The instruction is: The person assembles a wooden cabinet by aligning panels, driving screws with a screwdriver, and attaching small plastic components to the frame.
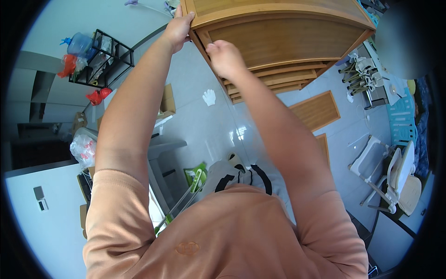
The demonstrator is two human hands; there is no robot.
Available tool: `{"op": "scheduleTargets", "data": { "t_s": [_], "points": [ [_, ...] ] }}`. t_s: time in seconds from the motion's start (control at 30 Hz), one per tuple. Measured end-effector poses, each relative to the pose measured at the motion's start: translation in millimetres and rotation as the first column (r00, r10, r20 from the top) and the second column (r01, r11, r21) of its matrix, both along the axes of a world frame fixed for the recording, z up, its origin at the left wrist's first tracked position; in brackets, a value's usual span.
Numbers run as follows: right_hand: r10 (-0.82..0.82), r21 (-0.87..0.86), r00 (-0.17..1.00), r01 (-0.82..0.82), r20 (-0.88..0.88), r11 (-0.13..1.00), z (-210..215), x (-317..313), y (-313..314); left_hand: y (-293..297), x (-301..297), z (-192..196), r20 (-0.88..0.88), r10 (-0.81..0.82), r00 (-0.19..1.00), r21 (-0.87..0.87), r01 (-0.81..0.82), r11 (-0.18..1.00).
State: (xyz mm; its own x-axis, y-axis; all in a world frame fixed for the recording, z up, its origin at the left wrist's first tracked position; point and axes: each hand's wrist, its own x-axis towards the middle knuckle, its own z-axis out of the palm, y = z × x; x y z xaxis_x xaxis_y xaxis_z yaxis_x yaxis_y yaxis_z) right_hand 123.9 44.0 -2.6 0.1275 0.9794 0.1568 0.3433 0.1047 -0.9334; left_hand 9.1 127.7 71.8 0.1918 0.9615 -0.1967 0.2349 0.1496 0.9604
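Observation:
A tall wooden cabinet (288,39) with brown panels stands in front of me at the top of the view. My left hand (178,31) grips its upper left corner, thumb at the front edge and some fingers out of sight behind the side. Lower down, my right hand (225,56) is closed in a fist close to the left upright of the cabinet's front. Whatever lies inside those fingers is hidden. Below the large front panel, several wooden slats or shelf edges (283,76) run across the cabinet.
Two loose wooden panels (317,111) lie on the tiled floor to the right. A white glove (209,97) lies on the floor near the cabinet. At left are a black rack (109,60) and a cardboard box (168,100). A white folding chair (385,172) stands at right.

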Motion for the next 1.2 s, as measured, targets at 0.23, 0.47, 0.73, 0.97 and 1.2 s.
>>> {"op": "scheduleTargets", "data": {
  "t_s": [0.23,0.47,0.73,0.97,1.2],
  "points": [
    [-0.062,0.170,0.859,-0.029,0.508,0.985,13,71,-25,-20,-2,-21,0.210,0.183,0.960,0.091,-0.206,0.974],
    [0.161,0.049,0.465,-0.407,0.870,0.912,45,69,1,-87,5,-109,0.176,0.526,0.832,0.205,-0.553,0.807],
    [0.189,-0.043,0.399,-0.348,0.897,0.937,37,53,34,-98,48,-101,0.065,0.577,0.814,0.275,-0.570,0.774],
    [0.126,0.112,0.405,-0.515,0.906,0.850,25,73,46,-101,51,-103,0.063,0.623,0.780,0.275,-0.614,0.740],
    [0.224,0.160,0.453,-0.665,0.863,0.729,7,105,13,-109,50,-110,0.172,0.597,0.784,0.193,-0.621,0.760]
  ]
}}
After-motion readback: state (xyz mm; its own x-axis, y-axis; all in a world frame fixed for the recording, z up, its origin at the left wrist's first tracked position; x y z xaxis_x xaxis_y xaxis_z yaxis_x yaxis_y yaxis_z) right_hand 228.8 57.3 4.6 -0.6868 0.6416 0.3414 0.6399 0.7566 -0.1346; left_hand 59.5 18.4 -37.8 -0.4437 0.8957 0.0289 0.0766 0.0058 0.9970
